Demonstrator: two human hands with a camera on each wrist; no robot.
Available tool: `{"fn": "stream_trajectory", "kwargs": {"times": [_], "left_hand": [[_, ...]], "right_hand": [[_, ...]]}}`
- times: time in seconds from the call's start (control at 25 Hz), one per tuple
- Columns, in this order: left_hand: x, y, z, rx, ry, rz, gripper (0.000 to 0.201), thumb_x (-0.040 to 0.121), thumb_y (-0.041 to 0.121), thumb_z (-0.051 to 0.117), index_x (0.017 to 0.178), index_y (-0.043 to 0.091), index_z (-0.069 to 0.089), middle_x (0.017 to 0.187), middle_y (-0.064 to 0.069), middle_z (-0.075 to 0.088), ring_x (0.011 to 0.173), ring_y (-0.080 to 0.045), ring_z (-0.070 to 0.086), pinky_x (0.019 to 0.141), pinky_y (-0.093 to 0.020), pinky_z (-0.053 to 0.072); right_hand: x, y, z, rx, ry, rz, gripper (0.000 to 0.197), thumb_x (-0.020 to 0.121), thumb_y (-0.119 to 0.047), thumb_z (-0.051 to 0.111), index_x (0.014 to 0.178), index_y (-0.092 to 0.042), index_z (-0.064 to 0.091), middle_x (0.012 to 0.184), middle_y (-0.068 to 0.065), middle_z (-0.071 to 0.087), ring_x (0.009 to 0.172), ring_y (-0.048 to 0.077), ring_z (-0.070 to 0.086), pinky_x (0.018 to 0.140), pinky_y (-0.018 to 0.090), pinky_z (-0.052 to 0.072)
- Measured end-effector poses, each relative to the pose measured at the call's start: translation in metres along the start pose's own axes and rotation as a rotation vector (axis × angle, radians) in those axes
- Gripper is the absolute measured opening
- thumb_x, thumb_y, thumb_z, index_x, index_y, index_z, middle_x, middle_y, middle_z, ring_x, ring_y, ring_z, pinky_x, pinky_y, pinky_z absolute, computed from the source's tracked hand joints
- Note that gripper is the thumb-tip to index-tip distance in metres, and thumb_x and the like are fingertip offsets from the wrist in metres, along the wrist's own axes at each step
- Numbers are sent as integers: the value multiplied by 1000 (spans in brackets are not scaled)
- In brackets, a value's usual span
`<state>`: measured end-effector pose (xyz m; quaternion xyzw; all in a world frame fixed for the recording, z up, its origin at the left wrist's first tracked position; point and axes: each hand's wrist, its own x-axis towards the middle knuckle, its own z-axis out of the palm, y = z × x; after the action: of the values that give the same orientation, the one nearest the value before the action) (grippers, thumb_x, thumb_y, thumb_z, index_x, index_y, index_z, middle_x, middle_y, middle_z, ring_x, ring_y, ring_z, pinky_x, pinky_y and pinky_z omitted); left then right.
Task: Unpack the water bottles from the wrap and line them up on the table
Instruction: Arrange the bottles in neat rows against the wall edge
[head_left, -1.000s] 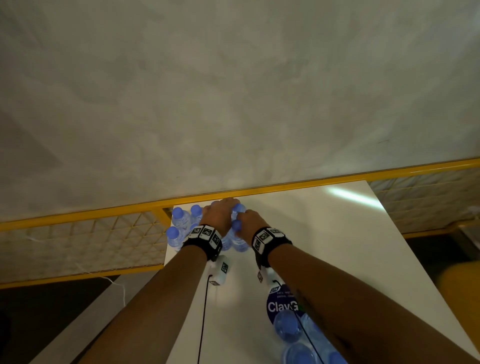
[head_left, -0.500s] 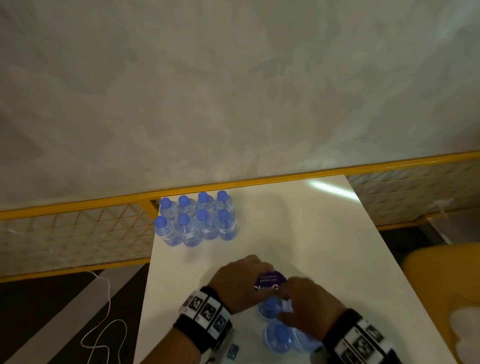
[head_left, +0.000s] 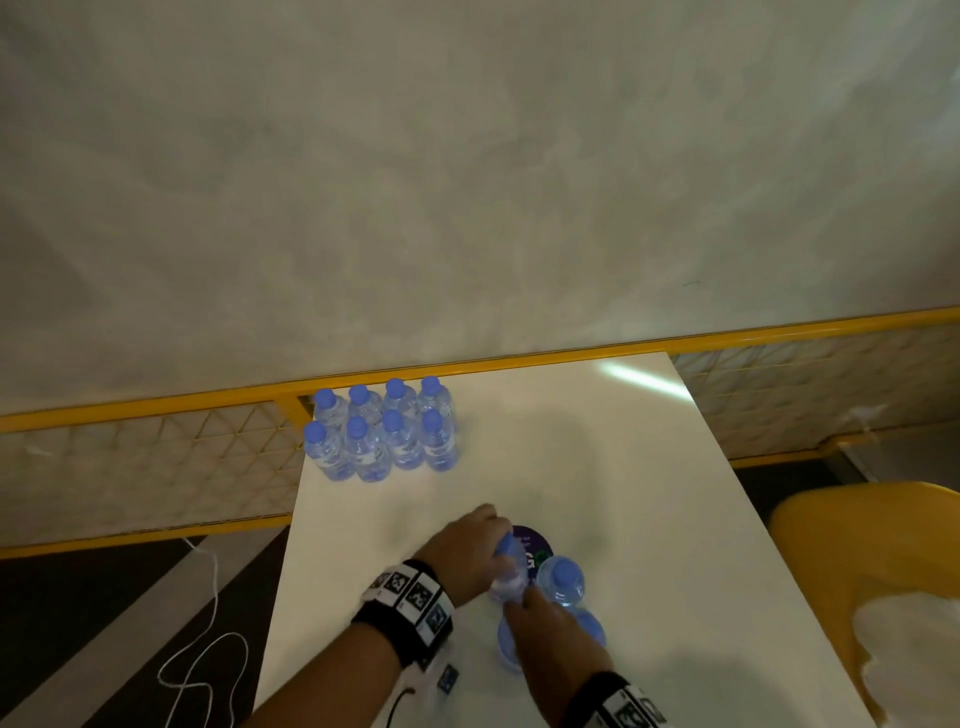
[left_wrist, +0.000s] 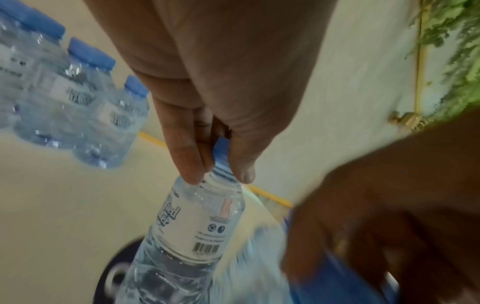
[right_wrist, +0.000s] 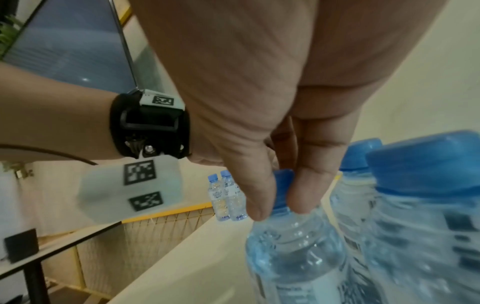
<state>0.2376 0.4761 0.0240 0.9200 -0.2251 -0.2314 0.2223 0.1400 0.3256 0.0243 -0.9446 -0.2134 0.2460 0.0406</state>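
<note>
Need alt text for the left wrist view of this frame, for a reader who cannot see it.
The left hand pinches a clear water bottle by its blue cap, the bottle tilted over a white table. A cluster of blue-capped bottles stands at upper left; the right hand, blurred, fills the lower right.

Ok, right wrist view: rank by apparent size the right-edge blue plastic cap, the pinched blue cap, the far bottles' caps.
Right-edge blue plastic cap
Blue cap pinched by the right hand
Far bottles' caps
Only nearness differs; real sizes likely equal.
</note>
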Motion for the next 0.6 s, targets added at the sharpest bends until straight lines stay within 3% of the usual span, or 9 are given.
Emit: {"fn": "stream_trajectory", "kwargs": {"times": [0.08, 0.12, 0.2, 0.24, 0.32, 0.44, 0.6], "left_hand": [[16, -8, -21, -2, 72, -9, 16, 93, 22, 60, 94, 8, 53, 95, -4, 44, 86, -33, 54, 81, -44, 45], [26, -11, -34, 5, 119, -9, 13, 96, 19, 61, 97, 6, 55, 96, -5, 44, 87, -33, 53, 82, -44, 44], [48, -18, -59, 41, 219, -8, 17, 99, 21, 61, 110, 8, 60, 104, -7, 51, 93, -31, 56, 84, -43, 46], [59, -20, -72, 75, 265, -12, 20, 99, 25, 61, 114, 11, 61, 108, -7, 54, 96, -29, 57, 85, -43, 47], [85, -27, -92, 187, 341, -28, 23, 98, 31, 60, 116, 17, 62, 110, -3, 58, 102, -26, 57, 84, -43, 49], [122, -38, -113, 371, 403, -104, 26, 98, 39, 56, 118, 23, 62, 114, 0, 61, 108, -28, 56, 81, -42, 46], [147, -59, -110, 427, 444, -181, 26, 99, 43, 57, 119, 26, 62, 116, 1, 63, 110, -28, 55, 86, -44, 46]], "right_hand": [[4, 2, -18, 118, 21, 53, 24, 66, -23, 83, 82, -13, 68, 84, 10, 66, 74, 18, 67, 61, 24, 51], [4, 1, -26, 112, 44, 42, 23, 63, -18, 84, 78, -13, 67, 83, 8, 65, 75, 17, 65, 58, 25, 49], [10, 3, -36, 150, 65, 18, 15, 87, -10, 60, 102, -10, 62, 107, 12, 57, 96, 28, 59, 63, 33, 43], [17, 7, -42, 204, 120, 23, 18, 92, -11, 51, 108, -13, 58, 112, 10, 54, 97, 31, 58, 64, 34, 43], [38, 18, -62, 315, 216, 78, 17, 91, -19, 52, 107, -17, 57, 110, 7, 52, 92, 32, 61, 72, 37, 48], [80, 36, -93, 331, 186, 98, 22, 85, -21, 62, 107, -17, 58, 108, 6, 50, 91, 34, 62, 73, 36, 46], [138, 58, -113, 294, 233, 86, 26, 90, -18, 58, 115, -13, 58, 116, 11, 52, 99, 35, 61, 83, 40, 49]]}}
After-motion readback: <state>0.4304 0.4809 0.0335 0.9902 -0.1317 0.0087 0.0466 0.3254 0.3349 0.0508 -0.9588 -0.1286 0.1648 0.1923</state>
